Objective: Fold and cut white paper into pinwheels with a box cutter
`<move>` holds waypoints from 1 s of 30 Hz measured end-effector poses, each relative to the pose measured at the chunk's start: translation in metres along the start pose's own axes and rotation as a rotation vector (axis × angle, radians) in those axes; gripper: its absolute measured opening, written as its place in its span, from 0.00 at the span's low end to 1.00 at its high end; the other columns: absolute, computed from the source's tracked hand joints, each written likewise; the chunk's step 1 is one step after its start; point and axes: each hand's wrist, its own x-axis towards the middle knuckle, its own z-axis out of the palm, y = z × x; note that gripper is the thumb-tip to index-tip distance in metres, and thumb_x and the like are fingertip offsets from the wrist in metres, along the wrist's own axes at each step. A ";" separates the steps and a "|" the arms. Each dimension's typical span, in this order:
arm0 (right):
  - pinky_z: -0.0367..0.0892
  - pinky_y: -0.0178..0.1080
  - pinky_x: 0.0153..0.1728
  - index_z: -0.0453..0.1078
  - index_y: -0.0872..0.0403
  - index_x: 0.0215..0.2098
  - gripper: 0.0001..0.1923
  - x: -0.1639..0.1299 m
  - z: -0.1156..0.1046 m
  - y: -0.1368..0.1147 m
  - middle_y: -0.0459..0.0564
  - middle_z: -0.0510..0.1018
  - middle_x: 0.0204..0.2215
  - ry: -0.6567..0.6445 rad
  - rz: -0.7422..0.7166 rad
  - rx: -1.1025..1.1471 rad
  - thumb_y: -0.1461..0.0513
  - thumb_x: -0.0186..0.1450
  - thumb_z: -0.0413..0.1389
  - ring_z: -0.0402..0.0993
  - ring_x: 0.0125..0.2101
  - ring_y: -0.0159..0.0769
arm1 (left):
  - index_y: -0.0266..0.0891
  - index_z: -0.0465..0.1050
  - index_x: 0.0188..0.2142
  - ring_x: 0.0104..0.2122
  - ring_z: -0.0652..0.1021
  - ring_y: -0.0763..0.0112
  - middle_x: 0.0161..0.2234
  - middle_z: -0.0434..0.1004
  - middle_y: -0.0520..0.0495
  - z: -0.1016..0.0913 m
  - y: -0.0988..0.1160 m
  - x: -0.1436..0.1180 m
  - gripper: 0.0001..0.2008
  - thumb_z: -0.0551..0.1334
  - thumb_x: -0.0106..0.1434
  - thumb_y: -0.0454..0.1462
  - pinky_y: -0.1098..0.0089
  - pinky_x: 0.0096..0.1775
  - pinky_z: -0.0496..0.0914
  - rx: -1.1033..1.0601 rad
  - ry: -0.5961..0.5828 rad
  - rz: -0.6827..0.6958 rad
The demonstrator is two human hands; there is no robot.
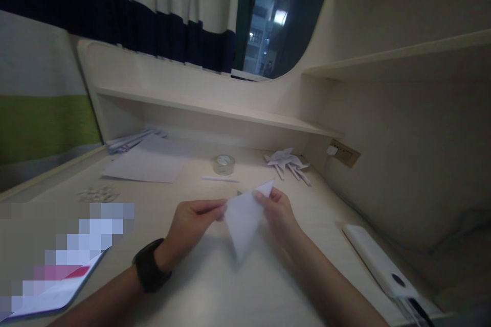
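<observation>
A white folded sheet of paper (245,222), roughly triangular with one point hanging down, is held above the desk between both hands. My left hand (197,222), with a black watch on its wrist, pinches the paper's left corner. My right hand (278,209) grips the upper right part, thumb on the near face and fingers behind. Just beyond the paper lie a thin white paper stick (220,179) and a roll of clear tape (224,164).
Folded paper pieces with sticks (287,161) lie at the back right. White sheets (149,161) and rolled paper (134,139) are at the back left, near a small pile of bits (98,194). A tablet-like device (76,278) is left; a white power strip (378,260) is right.
</observation>
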 end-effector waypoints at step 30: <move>0.63 0.35 0.32 0.75 0.55 0.21 0.08 0.010 -0.018 -0.029 0.44 0.75 0.20 0.150 -0.259 -0.160 0.59 0.48 0.67 0.67 0.23 0.30 | 0.43 0.82 0.31 0.29 0.81 0.65 0.30 0.83 0.50 -0.003 0.004 -0.002 0.08 0.68 0.48 0.37 0.69 0.37 0.76 0.035 0.075 -0.023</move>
